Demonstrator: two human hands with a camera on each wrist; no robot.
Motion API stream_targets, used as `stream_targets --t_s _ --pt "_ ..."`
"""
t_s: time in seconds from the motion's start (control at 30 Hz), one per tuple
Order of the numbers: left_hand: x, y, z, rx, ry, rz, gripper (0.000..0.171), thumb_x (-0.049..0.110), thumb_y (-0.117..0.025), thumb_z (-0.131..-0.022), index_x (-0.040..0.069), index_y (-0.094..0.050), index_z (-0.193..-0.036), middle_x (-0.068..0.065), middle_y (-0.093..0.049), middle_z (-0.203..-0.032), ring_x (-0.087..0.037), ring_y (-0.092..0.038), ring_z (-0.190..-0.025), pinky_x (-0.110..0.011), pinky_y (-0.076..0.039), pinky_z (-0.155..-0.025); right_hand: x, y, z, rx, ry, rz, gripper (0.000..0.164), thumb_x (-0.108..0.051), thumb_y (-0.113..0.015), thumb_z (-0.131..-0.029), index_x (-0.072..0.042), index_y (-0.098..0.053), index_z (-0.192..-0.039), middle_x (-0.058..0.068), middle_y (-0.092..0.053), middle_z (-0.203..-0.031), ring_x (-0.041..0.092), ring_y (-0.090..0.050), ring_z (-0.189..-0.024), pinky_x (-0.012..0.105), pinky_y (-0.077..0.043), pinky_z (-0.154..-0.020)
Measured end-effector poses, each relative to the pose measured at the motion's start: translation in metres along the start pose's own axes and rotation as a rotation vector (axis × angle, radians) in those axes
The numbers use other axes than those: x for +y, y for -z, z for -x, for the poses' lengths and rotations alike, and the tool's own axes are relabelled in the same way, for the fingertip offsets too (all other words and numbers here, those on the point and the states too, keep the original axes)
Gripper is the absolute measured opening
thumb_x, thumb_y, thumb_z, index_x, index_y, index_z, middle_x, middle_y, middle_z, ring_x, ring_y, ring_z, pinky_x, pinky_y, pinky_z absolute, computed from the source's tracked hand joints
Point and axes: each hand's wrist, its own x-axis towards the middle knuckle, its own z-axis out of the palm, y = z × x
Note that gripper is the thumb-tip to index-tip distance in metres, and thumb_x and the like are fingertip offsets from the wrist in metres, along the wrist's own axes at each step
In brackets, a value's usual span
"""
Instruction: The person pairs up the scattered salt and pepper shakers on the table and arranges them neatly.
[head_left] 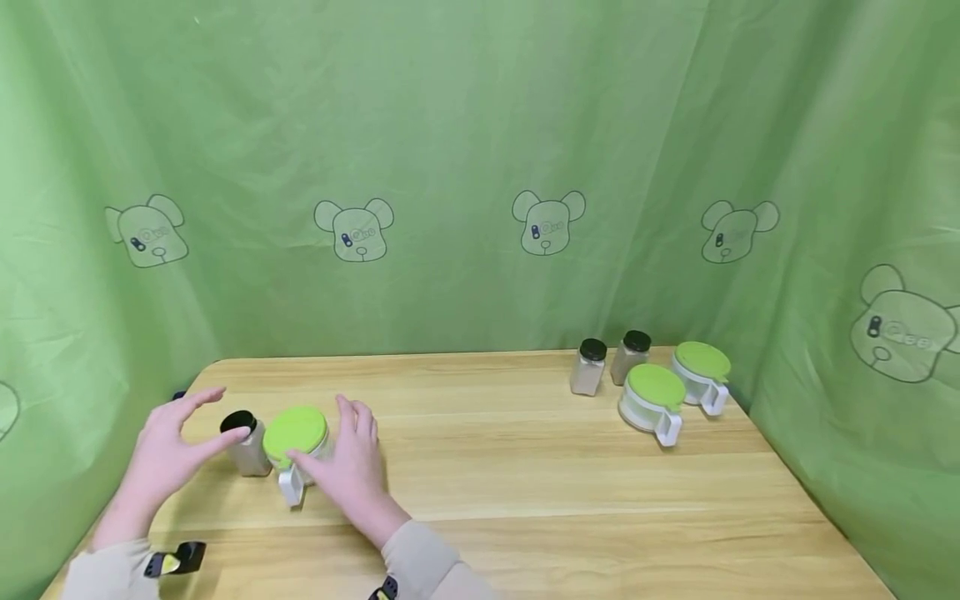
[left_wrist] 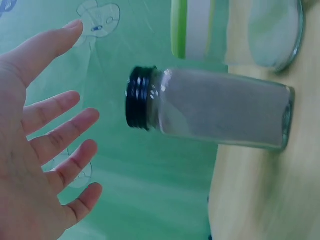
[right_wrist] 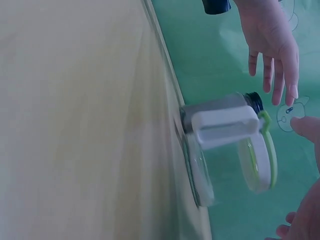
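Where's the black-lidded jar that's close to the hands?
In the head view, the black-lidded jar stands on the left part of the table, between the left hand and a green-lidded jar just to its right.

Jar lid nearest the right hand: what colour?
The lid is lime green, clearest in the head view.
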Motion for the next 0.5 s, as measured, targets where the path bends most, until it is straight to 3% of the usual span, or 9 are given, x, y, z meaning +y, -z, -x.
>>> stream_targets --t_s 0.3,0.5 --pt "0.018 -0.006 0.001 0.117 -0.113 -0.041 0.062 0.030 -0.083 -0.075 0.005 -0.061 -0.127 -0.026 -0.060 -0.128 -0.049 -0.040 -0.119 -0.071 -0.024 -0.095 0.014 0.027 -0.004 -0.005 0.066 0.031 0.089 -0.057 -0.073 -0.077 -0.016 -0.037 -0.148 0.007 -0.042 -0.146 0.023 -0.045 -0.132 0.041 -0.047 -0.106" --pt "0.027 -0.014 0.001 0.161 -0.180 -0.042 0.054 0.023 -0.085 -0.072 0.006 -0.065 -0.120 -0.023 -0.064 -0.123 -0.042 -0.045 -0.114 -0.064 -0.027 -0.091 0.023 0.046 -0.004 -0.008 0.121 0.050 0.088 -0.055 -0.073 -0.079 -0.014 -0.038 -0.148 0.009 -0.042 -0.147 0.025 -0.042 -0.135 0.043 -0.043 -0.110"
